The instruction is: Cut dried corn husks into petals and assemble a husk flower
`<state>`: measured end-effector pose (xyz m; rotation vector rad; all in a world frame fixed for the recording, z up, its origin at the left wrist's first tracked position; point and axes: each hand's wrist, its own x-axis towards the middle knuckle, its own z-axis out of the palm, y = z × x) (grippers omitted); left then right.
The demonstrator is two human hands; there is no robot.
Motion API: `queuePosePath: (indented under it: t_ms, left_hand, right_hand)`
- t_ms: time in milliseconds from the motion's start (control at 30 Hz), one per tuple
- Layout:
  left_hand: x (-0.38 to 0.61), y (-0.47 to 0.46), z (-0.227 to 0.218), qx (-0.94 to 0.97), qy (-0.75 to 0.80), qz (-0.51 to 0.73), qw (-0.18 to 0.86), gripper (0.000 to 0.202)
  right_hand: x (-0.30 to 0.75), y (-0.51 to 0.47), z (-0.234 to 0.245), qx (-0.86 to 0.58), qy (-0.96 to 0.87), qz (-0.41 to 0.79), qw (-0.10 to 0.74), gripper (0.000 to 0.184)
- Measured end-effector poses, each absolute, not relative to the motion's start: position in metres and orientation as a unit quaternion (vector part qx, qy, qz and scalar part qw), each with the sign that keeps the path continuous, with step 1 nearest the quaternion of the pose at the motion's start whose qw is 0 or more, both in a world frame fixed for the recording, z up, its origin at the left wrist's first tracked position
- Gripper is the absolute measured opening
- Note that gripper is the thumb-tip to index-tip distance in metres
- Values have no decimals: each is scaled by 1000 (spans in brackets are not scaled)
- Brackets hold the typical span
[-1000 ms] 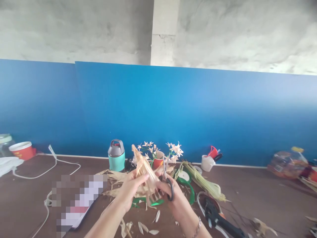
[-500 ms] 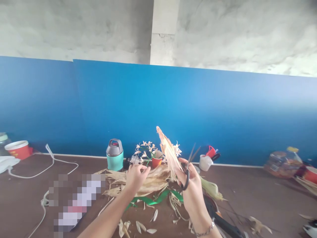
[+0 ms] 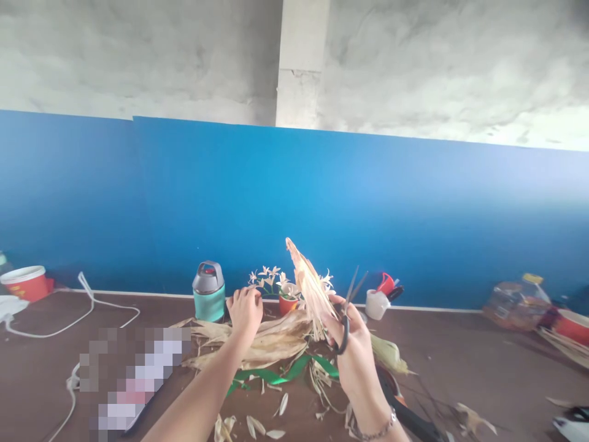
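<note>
A few pale scraps (image 3: pixel 256 425) are lying on the near part of the bench (image 3: pixel 460 350), with a green ribbon (image 3: pixel 297 369) curling just past them. The right hand (image 3: pixel 358 362) is gripping a dry husk (image 3: pixel 307 279) plus the scissors (image 3: pixel 343 339); the husk is tilting up, tip high, and the blades are pointing up, slightly apart. More loose husks (image 3: pixel 283 341) are lying behind the ribbon. The left hand (image 3: pixel 245 311) is curling its fingers near the bottle (image 3: pixel 209 305), can't tell if it's holding anything. Flowers (image 3: pixel 275 271) are showing around a red cup (image 3: pixel 288 306) farther back.
</note>
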<state>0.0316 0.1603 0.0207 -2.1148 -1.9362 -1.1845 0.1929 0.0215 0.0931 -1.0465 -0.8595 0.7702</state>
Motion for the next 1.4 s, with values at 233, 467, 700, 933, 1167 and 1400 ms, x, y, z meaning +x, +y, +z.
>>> queuePosePath:
  t_ms: [233,467,700,933,1167,1400]
  left_hand:
    - [32,164,15,-684,-617,-389,28,12]
    - [30,161,12,-680,-604,-414,-8,12]
    - [24,136,22,-644,-585,-480,-113,15]
    - [27,68,62,-544,-375,-487,-571,43]
    - [13,44,78,-435,-339,-498,-669,27]
    - [12,47,73,-398,-353,-470,-704,28]
  right_hand:
    - [194,23,92,-478,-375,351,712,39]
    - [194,25,92,-478,-367,349,718,40]
    - [194,28,86,-457,-358,370,726,41]
    - [164,27,72,-392,-391,496,669,39]
    - [156,25,65,-387,-420,556,604,36]
    - [160,26,62,-369,-404,563,620,38]
